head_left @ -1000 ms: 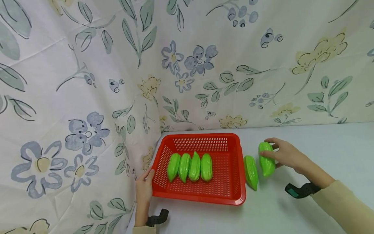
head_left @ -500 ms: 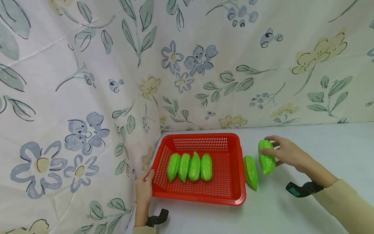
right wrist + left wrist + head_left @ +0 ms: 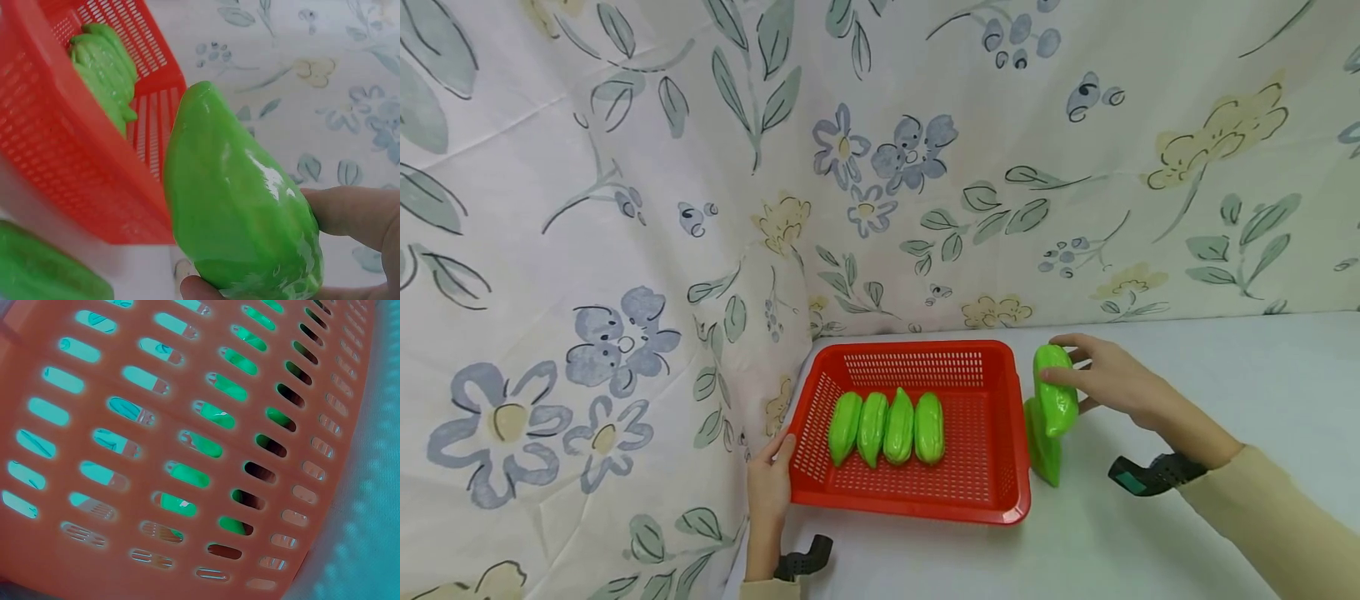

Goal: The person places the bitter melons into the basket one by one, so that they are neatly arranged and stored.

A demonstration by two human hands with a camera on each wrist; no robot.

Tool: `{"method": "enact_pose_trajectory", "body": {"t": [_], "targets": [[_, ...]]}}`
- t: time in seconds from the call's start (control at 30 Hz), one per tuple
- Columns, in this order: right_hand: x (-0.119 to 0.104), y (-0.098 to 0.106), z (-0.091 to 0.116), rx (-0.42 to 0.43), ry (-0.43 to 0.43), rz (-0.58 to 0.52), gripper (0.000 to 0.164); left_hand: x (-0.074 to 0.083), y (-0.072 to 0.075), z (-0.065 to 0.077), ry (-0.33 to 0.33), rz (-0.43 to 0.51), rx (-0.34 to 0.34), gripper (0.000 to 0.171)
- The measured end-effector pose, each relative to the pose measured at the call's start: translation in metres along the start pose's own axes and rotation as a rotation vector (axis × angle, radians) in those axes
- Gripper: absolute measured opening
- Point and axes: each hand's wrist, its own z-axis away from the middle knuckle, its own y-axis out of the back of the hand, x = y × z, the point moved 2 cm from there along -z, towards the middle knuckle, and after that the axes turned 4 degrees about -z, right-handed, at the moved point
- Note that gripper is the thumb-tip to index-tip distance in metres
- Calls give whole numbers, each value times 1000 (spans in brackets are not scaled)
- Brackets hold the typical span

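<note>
The right hand (image 3: 1108,379) grips a green gourd (image 3: 1055,402) just beside the red basket's (image 3: 1000,508) right wall, above another gourd (image 3: 1043,450) on the table. The left hand (image 3: 769,483) rests with straight fingers against the basket's left front corner; four gourds (image 3: 887,428) lie inside it.

Both hands are bare. Cream long sleeves (image 3: 1262,517) cover the forearms, and a black strap-on device with a teal patch (image 3: 1150,475) sits at each wrist.
</note>
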Motion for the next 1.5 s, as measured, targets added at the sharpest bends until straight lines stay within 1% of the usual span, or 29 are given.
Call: {"method": "enact_pose_trajectory", "body": {"t": [0.3,0.5,0.67,1.0,1.3,1.5], "targets": [[-31,-27,-13,-34,29,-79,79,4,0,3,-11,-6,11,52],[-42,-45,-23,-63,36,-96,78,6,1,4,-8,-9,6,53],[-47,-58,-31,-82,30,-121,73,4,1,3,-13,-15,7,54],[-56,-79,-41,-132,28,-172,70,1,0,0,-9,-10,20,53],[-54,-84,-44,-132,9,-136,69,3,-1,2,-5,12,13,52],[-54,-88,-48,-139,-12,-135,71,2,0,1,-2,13,8,52]]}}
